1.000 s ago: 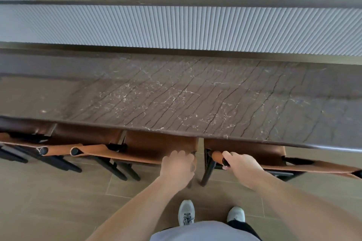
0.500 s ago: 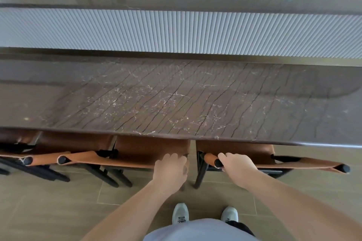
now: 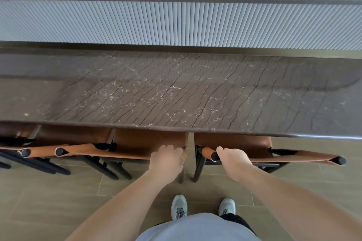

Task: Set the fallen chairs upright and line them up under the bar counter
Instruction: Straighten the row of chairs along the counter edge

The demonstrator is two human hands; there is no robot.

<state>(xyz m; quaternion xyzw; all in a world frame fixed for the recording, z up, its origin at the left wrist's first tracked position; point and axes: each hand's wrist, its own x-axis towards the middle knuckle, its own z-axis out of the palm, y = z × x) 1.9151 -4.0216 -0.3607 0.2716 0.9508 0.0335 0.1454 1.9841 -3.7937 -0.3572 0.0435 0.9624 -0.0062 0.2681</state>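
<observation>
Both hands' grips, left hand (image 3: 166, 159) and right hand (image 3: 233, 159), clasp adjacent chair backs (image 3: 117, 152).

The tiled floor (image 3: 58, 201) carries four upright tan chairs (image 3: 148, 143) tucked in a row under the marble surface (image 3: 176, 92).

Bare forearms, no sleeves; light grey top (image 3: 197, 229); dark shorts (image 3: 238, 220); grey laced sneakers (image 3: 178, 206).
</observation>
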